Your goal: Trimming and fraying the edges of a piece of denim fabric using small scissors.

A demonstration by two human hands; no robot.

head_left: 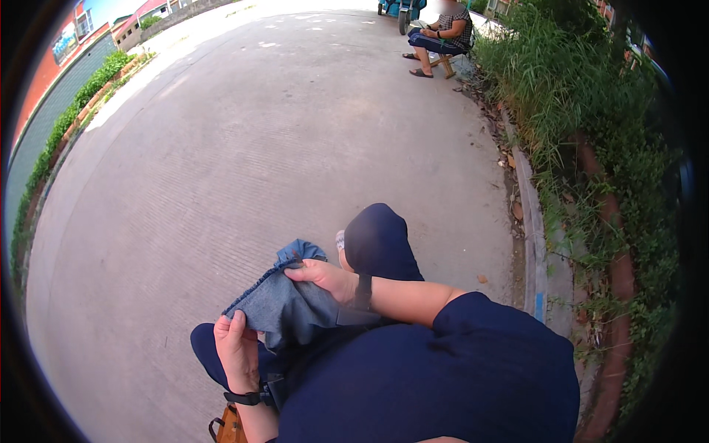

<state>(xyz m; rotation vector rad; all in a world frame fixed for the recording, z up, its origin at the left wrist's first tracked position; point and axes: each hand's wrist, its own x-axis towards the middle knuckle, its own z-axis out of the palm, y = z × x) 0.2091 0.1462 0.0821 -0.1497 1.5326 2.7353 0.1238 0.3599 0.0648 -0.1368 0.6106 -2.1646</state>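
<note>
A blue denim garment [295, 304] lies bunched over my lap, with a dark seamed edge drawn out in a slanting line between my hands. My left hand [235, 347] pinches the lower left end of that edge between thumb and fingers. Farther up along the same edge, my right hand [323, 277] grips the denim, thumb on top. Part of the cloth stands up beyond the right fingers. Most of the fingers of both hands are hidden by the fabric. Each wrist wears a dark band.
Concrete pavement [185, 184] spreads ahead and to the left. On the right runs a kerb [532, 221] with tall grass [539, 96]. A seated person [447, 37] is at the far right, near a blue vehicle [402, 15]. An orange-brown object [232, 427] sits beside my left forearm.
</note>
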